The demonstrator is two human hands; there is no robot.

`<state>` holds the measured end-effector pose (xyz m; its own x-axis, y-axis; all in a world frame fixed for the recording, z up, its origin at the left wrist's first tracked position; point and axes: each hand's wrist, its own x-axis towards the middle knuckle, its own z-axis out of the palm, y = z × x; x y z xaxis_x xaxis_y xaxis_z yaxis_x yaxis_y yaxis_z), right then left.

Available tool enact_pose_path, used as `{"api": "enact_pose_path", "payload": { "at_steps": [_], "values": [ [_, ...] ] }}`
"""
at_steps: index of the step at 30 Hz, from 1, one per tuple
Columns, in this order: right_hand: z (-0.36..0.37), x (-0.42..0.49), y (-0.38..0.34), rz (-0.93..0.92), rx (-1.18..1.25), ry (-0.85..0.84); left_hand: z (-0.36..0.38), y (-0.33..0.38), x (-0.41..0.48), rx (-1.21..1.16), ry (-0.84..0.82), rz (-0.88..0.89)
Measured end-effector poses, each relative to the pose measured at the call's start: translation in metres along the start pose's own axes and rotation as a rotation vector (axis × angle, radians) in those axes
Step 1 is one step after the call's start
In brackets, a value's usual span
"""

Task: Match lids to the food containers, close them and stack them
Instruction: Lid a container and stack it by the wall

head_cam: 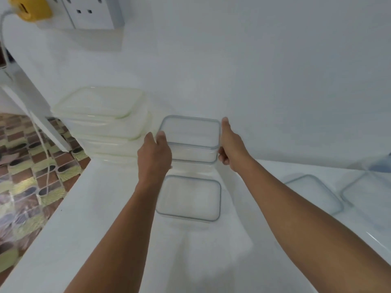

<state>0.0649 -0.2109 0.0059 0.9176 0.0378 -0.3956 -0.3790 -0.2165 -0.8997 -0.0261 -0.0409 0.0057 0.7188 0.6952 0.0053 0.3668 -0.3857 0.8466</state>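
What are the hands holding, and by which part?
A clear lidded container, gripped at its two ends: left hand on the left end, right hand on the right end.

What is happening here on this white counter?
A person holds a closed clear container with both hands: the left hand and the right hand grip its short sides, near the wall. A stack of pale-lidded containers stands to its left. A blue-rimmed piece lies on the counter nearer the person; whether lid or box, I cannot tell.
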Motion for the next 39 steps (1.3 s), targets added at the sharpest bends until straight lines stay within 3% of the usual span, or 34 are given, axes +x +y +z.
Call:
{"api": "enact_pose_path", "payload": {
  "at_steps": [6, 11, 16, 24, 30, 34, 39],
  "values": [
    [-0.029, -0.053, 0.035, -0.277, -0.095, 0.164, -0.038, 0.000, -0.048, 0.067, 0.050, 0.160],
    [-0.062, -0.126, 0.069, -0.399, -0.129, 0.183, -0.045, 0.016, -0.112, -0.052, -0.037, 0.134],
    [-0.102, -0.175, 0.095, -0.405, -0.138, 0.200, -0.024, 0.025, -0.162, -0.266, -0.234, 0.101],
    [-0.196, -0.201, 0.118, -0.389, -0.166, 0.375, 0.043, 0.047, -0.223, -0.294, -0.444, 0.125],
    [-0.291, -0.176, 0.107, -0.391, -0.458, 0.470, 0.107, 0.064, -0.279, -0.241, -0.848, -0.073],
    [-0.348, -0.133, 0.092, -0.329, -0.493, 0.362, 0.141, 0.073, -0.320, -0.295, -1.142, -0.235],
    [-0.380, -0.092, 0.093, -0.183, -0.684, 0.233, 0.164, 0.089, -0.351, -0.425, -1.175, -0.405]
  ]
}}
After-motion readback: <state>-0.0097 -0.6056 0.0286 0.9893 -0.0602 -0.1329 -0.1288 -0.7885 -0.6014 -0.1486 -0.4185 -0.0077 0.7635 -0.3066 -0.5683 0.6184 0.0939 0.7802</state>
